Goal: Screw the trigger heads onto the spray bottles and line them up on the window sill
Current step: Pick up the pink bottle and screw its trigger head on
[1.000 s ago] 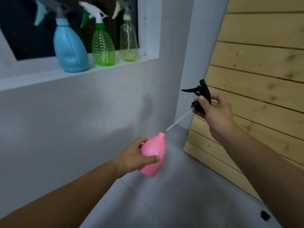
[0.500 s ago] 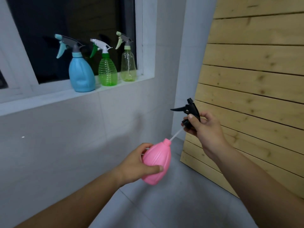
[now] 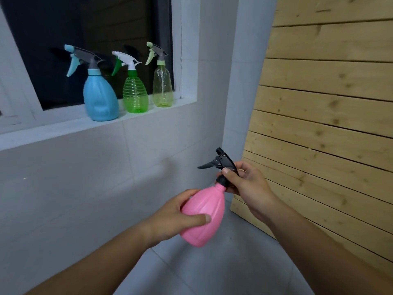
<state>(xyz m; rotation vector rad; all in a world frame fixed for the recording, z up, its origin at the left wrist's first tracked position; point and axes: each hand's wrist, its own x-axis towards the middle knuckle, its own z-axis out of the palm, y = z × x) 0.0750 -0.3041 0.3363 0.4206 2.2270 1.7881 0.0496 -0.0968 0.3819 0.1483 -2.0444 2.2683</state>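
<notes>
My left hand (image 3: 176, 218) grips a pink spray bottle (image 3: 205, 216) around its body, tilted with the neck up and to the right. A black trigger head (image 3: 221, 165) sits on the bottle's neck, its tube hidden inside, and my right hand (image 3: 246, 184) holds it by the collar. On the white window sill (image 3: 63, 126) stand three bottles with heads on: a blue bottle (image 3: 100, 99), a green ribbed bottle (image 3: 135, 92) and a clear yellowish bottle (image 3: 162, 86).
A wooden slat panel (image 3: 329, 124) leans against the wall on the right, close to my right hand. Grey tiled wall (image 3: 85, 177) lies below the sill and grey floor tiles (image 3: 212, 269) lie beneath. The dark window pane (image 3: 85, 28) is behind the bottles.
My right hand has lowered the black trigger head, sliding its tube fully into the pink bottle until the collar meets the neck. The view has tilted up, showing more of the window.
</notes>
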